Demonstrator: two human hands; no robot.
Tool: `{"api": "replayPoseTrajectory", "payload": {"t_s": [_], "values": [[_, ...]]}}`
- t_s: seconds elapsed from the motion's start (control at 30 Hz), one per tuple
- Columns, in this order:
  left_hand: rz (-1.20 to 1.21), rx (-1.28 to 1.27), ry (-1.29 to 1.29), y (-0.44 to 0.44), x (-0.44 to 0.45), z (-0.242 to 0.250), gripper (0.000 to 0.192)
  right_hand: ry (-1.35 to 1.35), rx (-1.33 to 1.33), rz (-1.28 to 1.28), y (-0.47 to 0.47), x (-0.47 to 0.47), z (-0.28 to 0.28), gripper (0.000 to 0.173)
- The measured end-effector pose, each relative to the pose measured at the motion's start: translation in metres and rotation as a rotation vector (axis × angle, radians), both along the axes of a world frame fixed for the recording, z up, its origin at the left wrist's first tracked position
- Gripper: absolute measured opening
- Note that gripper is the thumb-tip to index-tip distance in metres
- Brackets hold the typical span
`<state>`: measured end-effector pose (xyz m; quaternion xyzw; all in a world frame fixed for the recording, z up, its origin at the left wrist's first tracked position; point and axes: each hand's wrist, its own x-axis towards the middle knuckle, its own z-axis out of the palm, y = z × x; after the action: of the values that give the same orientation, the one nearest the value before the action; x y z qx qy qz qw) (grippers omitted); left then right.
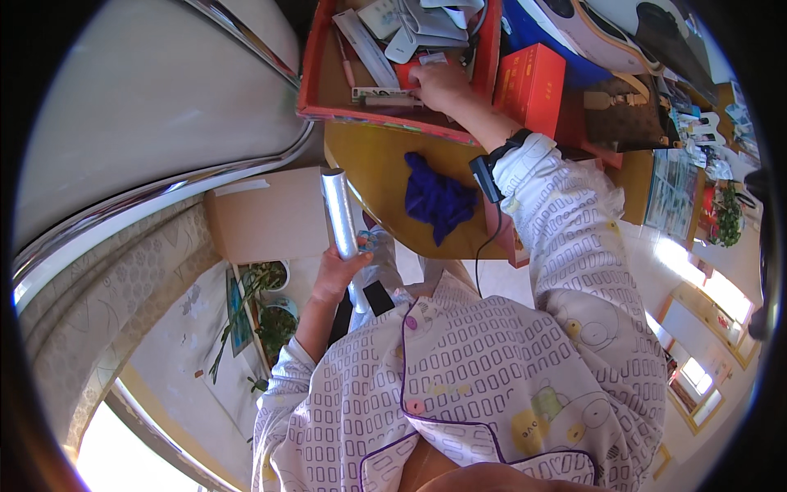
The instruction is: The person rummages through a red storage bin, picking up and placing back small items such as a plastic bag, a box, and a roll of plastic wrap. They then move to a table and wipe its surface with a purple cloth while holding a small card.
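Observation:
My left hand [341, 270] is closed around a long, shiny silver roll [339, 212], perhaps foil or plastic film, held nearly upright. A small blue item [367, 241] shows by its fingers, too unclear to name. Over the red-rimmed open box [399, 120], my right hand [441, 86] reaches in among loose things. Its fingers are at a red packet [406, 75], but their grip is hidden. Close by lie a slim white box [367, 49], a white plastic device [401, 46], a pink pen-like stick [348, 71] and a narrow clear package [390, 100].
A crumpled purple cloth [438, 197] lies on the wooden table [375, 166]. Right of the open box stand a red carton [532, 86] and a brown handbag [621, 117]. A cardboard box [270, 215] and potted plants [276, 320] are at left. A black cable [486, 240] hangs from my right wrist.

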<state>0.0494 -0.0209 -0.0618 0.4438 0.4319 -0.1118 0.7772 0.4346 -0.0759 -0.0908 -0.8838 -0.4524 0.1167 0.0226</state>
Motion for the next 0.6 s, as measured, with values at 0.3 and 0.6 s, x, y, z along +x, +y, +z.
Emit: {"api": "replayPoseTrajectory", "payload": {"t_s": [0.3, 0.6], "values": [[-0.005, 0.019, 0.003, 0.001, -0.004, 0.0, 0.034, 0.222, 0.237, -0.075, 0.035, -0.023, -0.001, 0.03], [-0.009, 0.089, -0.026, -0.001, 0.001, 0.003, 0.033, 0.382, 0.408, -0.045, 0.038, -0.029, 0.0, 0.024]]}}
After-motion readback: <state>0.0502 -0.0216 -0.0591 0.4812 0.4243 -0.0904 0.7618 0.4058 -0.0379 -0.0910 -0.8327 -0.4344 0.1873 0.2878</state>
